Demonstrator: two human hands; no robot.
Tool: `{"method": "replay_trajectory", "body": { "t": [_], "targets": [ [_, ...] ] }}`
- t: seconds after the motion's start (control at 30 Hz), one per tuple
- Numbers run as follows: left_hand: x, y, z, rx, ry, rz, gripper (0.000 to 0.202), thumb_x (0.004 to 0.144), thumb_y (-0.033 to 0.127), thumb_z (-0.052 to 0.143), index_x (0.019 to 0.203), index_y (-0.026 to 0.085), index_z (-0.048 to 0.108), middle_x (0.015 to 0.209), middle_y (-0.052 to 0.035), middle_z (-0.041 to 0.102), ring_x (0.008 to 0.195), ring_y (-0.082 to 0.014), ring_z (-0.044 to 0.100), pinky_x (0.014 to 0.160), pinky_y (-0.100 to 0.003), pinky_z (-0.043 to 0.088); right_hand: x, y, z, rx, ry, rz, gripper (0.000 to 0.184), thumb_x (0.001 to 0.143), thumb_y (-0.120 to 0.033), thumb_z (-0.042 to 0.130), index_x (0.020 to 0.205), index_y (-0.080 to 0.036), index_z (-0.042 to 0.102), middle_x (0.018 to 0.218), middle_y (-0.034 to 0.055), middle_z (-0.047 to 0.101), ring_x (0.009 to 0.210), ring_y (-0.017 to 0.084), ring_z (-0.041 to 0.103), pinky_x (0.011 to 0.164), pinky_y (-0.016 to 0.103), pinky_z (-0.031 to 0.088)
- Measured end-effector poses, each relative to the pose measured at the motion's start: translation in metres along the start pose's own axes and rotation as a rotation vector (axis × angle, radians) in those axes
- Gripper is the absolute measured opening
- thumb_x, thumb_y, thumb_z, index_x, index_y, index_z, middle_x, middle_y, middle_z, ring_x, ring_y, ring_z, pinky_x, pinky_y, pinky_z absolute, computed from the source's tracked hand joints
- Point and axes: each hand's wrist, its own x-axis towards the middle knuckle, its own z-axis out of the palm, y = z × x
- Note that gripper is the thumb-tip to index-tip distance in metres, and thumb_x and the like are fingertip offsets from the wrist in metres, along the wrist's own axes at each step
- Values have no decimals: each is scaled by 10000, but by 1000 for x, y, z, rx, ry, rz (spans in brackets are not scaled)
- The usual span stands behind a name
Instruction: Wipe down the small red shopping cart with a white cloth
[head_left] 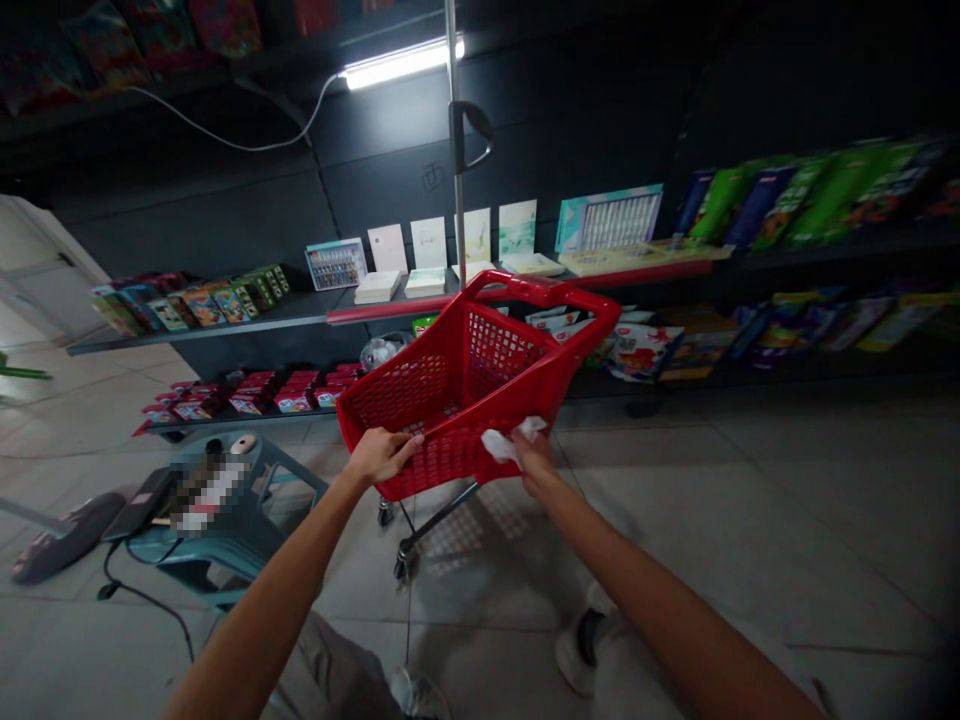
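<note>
One red cart (480, 425), one white cloth (499, 446)

Counted: one left hand (379, 455), one right hand (534, 458). Two casters (401, 562) in view, two shoes (574, 652) in view. Four pale upright booklets (517, 228), two upright boxed sets (611, 222). One lit tube lamp (405, 62), one metal pole (454, 75), one dark handle (457, 140).

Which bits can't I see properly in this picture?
All in the head view:
- Middle of the white cloth: the right hand covers it.
- Something on the stool: a blocky patch hides it.
- Words on the green packets: too blurry.
- Tops of some upper-shelf packets: cut off by the top edge.
</note>
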Motion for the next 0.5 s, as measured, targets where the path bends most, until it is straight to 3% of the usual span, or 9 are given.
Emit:
{"method": "replay_trajectory", "body": {
  "t": [0.17,0.23,0.3,0.37,0.5],
  "targets": [
    [-1,-7,0,-9,7,56,628,1054,542,267,631,204,586,547,-14,559,508,-120,492,576,-266,294,38,-56,-54,156,409,-268,457,662,-334,677,1084,-159,671,1076,86,742,923,226,718,791,318,609],
    [0,-10,-1,-19,-7,83,618,1056,526,269,618,203,562,542,-10,544,497,-115,477,567,-266,284,49,-78,-72,218,458,-410,460,647,-325,725,1072,-155,681,1072,63,740,965,223,706,864,349,599],
    [1,-13,-2,-23,-23,114,606,1058,508,270,619,203,554,540,-9,536,493,-114,472,559,-267,276,57,-98,-88,375,387,-462,457,621,-299,774,1047,-168,679,1018,30,738,961,203,704,892,345,594],
    [2,-18,-3,-18,-24,143,589,1056,491,282,619,202,552,533,-8,529,490,-113,471,555,-266,273,63,-112,-100,562,237,-420,414,595,-257,805,976,-182,663,935,0,726,908,170,707,869,303,598],
    [1,-33,-5,24,45,167,561,1040,475,332,600,202,547,531,-16,549,488,-112,471,553,-270,278,69,-121,-114,709,-28,-342,304,639,-213,777,898,-208,617,864,-35,698,810,107,693,782,220,595]
  ]
}}
